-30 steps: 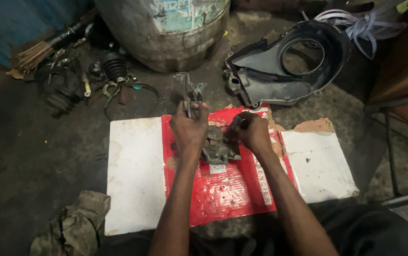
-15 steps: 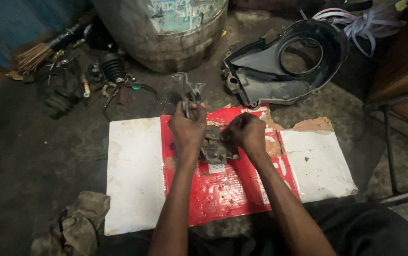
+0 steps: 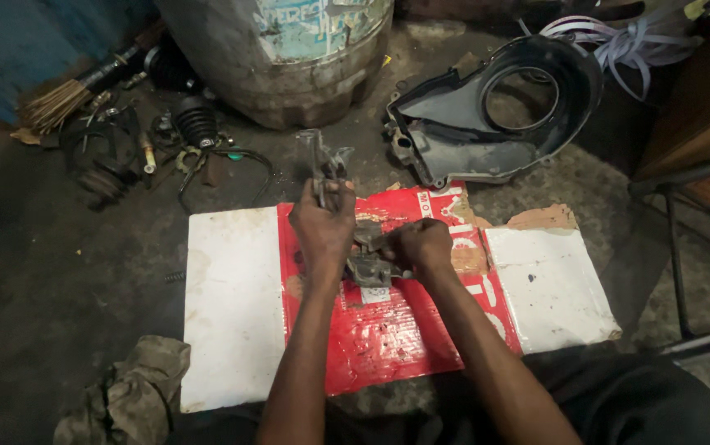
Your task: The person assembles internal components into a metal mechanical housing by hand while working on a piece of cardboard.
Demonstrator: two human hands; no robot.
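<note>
A small greasy metal part (image 3: 369,265) rests on a flattened red and white cardboard sheet (image 3: 231,313) on the floor. My left hand (image 3: 323,227) is closed around the grey metal bracket (image 3: 320,158) that sticks up from the part's far side. My right hand (image 3: 422,245) grips a thin tool whose tip touches the top of the part; the tool's handle is hidden in the fist. Both forearms reach in from the bottom edge of the view.
A dented metal drum (image 3: 276,49) stands at the back. A black plastic engine cover (image 3: 487,111) lies to its right. Rubber boots, cables and small parts (image 3: 182,136) are scattered at the back left. A crumpled rag (image 3: 128,395) lies near left; metal chair legs (image 3: 684,247) stand right.
My right hand has slid down and left, closer to the metal part. My left hand has kept its grip on the bracket and barely moved.
</note>
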